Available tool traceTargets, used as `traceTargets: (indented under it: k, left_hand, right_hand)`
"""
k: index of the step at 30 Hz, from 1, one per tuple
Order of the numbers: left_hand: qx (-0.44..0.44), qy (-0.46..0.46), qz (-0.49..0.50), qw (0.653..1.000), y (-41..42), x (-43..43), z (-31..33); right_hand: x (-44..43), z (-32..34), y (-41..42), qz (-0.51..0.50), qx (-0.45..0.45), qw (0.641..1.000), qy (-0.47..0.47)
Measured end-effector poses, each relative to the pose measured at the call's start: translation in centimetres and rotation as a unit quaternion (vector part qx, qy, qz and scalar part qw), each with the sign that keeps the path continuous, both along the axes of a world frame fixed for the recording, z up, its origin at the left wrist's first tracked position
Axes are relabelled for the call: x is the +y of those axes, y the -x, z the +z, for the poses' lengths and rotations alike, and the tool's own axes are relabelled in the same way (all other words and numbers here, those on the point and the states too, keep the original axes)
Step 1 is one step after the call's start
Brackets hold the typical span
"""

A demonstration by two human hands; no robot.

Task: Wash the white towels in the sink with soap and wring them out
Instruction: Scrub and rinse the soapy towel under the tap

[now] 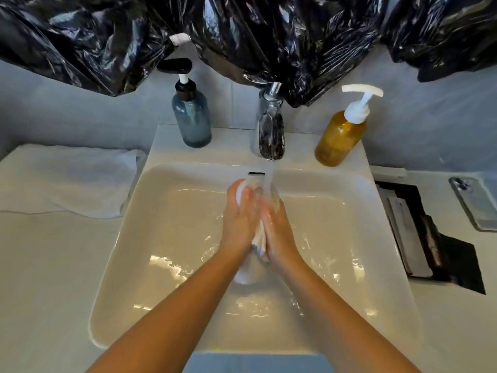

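Note:
A wet white towel (pixel 258 239) is bunched between my two palms over the middle of the white sink (pixel 129 251). My left hand (pixel 239 219) presses it from the left and my right hand (pixel 277 227) from the right, fingers pointing toward the tap. Water runs from the chrome tap (pixel 270 130) onto my fingertips and the towel's top end (pixel 242 188). Most of the towel is hidden between my hands. A second white towel (pixel 70 179) lies folded on the counter to the left of the sink.
A grey-blue pump bottle (pixel 191 122) stands behind the sink on the left, an amber pump bottle (pixel 341 135) on the right. Black plastic sheeting (pixel 242 36) hangs over the wall. A phone (pixel 474 203) and a dark counter opening (pixel 430 238) lie at the right.

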State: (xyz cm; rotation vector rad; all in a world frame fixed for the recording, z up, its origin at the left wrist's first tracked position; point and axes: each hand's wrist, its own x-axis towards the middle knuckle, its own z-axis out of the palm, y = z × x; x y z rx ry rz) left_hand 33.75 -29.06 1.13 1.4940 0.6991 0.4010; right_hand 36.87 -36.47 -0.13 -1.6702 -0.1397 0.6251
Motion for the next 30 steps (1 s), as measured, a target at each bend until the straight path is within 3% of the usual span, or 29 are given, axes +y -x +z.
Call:
traceTargets:
  k: [3,7,9,12,16,19,22,25,30]
  left_hand:
    - [-0.017,-0.057,0.005,0.998,-0.8,0.2,-1.7]
    - [-0.029,-0.029,-0.021,0.999,-1.6,0.1,-0.7]
    - [-0.022,0.002,-0.069,0.997,-1.3,0.4,0.6]
    - [0.013,-0.048,-0.155,0.987,1.1,0.9,1.5]
    - [0.133,-0.137,-0.252,0.949,1.3,1.9,2.5]
    - [0.159,-0.191,-0.196,0.949,0.2,2.4,2.5]
    - [0.175,-0.198,-0.230,0.936,1.2,2.9,3.2]
    - [0.188,-0.157,-0.276,0.929,2.2,3.2,3.6]
    - [0.098,0.039,-0.315,0.943,2.5,4.5,2.3]
  right_hand:
    - [0.0,-1.5,-0.8,0.003,-0.054,0.997,0.058]
    - [-0.2,-1.3,-1.9,-0.070,0.017,0.997,-0.024]
    - [-0.7,-0.6,-2.1,-0.074,0.010,0.995,-0.063]
    - [-1.3,0.0,-2.0,-0.092,0.082,0.982,-0.144]
    - [-1.6,0.2,-1.7,-0.046,0.186,0.959,-0.207]
    - [-2.2,0.9,-2.5,-0.008,0.167,0.973,-0.161]
    - [-2.8,1.8,-3.6,0.001,0.154,0.976,-0.153]
    - [-2.5,2.1,-3.7,-0.007,0.195,0.958,-0.211]
    - [-1.7,0.9,-4.5,-0.031,0.147,0.962,-0.228]
